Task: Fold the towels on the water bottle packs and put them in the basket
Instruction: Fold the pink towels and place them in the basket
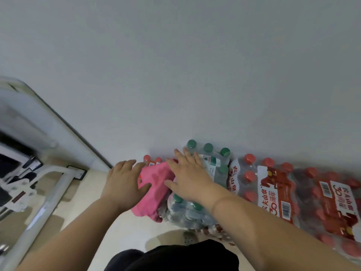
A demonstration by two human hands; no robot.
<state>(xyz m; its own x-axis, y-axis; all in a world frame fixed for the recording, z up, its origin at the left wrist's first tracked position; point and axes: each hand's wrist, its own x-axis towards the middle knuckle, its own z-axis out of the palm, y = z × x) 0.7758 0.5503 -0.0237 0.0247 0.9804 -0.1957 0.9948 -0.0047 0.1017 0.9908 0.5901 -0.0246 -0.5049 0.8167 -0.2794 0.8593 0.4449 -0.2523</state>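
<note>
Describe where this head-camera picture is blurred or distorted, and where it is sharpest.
Head view: motion blur smears the white frame at left; wide-angle distortion tilts and bends the scene; the pink towel, left hand, right hand and red-capped bottle packs are fairly sharp.

There, the clear shrink-wrapped pack of red-capped bottles [273, 194] reads 农夫山泉, with a big 30周年 and a barcode beneath. Same 30周年 on the second red-capped pack [336, 192] to its right. White labels on the green-capped pack [213, 165]: too small to read.
</note>
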